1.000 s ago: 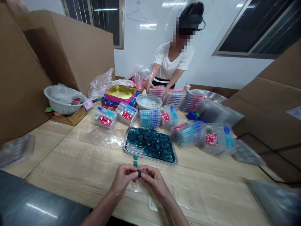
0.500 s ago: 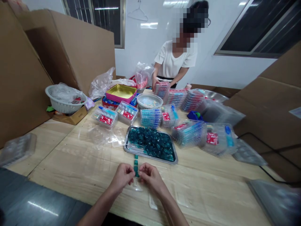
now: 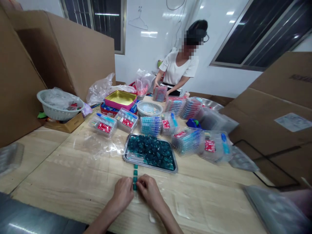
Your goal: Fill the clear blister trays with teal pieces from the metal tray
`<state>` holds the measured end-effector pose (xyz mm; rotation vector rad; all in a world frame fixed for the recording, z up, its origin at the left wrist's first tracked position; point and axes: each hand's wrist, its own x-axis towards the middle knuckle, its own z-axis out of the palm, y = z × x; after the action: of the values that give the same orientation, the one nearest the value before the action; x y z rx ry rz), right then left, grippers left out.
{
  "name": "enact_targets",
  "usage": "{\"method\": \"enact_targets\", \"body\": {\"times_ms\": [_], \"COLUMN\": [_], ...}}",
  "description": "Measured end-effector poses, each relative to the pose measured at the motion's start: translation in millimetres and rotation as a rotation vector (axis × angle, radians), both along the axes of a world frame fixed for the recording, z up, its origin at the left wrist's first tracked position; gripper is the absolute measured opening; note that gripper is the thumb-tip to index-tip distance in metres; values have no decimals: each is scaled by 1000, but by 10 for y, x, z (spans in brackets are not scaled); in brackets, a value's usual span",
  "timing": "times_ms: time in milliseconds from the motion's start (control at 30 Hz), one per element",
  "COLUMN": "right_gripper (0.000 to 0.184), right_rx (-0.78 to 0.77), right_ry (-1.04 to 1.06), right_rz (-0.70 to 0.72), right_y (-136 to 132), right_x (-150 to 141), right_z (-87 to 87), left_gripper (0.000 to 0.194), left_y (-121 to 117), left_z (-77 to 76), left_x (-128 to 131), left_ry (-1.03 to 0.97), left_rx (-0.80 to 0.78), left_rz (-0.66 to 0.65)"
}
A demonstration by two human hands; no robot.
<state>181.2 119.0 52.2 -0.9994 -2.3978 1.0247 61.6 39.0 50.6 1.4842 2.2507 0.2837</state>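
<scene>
A short column of teal square pieces runs toward me from the near edge of a metal tray, seemingly on a clear plastic strip. My left hand is closed at the left side of the lowest piece, its fingers curled and their tips hidden. On the other side, my right hand is closed in a pinch, thumb and forefinger at the edge of the same piece. Whatever either hand grips is too small to make out. Many glossy teal pieces lie heaped in the tray.
Behind the tray stand clear boxes with red cards and blue pens, and stacked cases. A person across the table holds a stack of cases. Cardboard boxes rise at the left, a basket before them.
My view has shifted slightly, so the scene sits further left. My left fingers are more curled now, and both hands stay at the column's near end.
</scene>
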Motion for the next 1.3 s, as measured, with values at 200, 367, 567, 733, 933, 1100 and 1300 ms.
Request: {"method": "enact_targets", "body": {"times_ms": [200,367,567,733,933,1100,1300], "right_gripper": [20,19,12,21,10,17,22], "right_rx": [307,335,-454,-950,-674,-93,72], "right_ry": [-121,-289,271,394,121,-168,-305], "right_rz": [-216,-235,-97,-39,-29,-66,-33], "right_y": [532,745,436,-2,-231,-311,-390], "right_x": [15,-82,10,104,120,107,106], "right_z": [44,62,104,30,-78,-52,-46], "left_gripper": [24,18,19,31,7,18,25], "left_y": [-6,-24,-63,-144,-273,-300,-293], "left_z": [20,-58,78,107,42,101,-37], "left_x": [-27,-50,-42,16,91,137,166], "left_ry": [-78,-182,-913,-1278,-658,-278,-211], "left_rx": [72,213,441,384,278,228,254], "left_rz": [15,90,297,289,193,69,-37]}}
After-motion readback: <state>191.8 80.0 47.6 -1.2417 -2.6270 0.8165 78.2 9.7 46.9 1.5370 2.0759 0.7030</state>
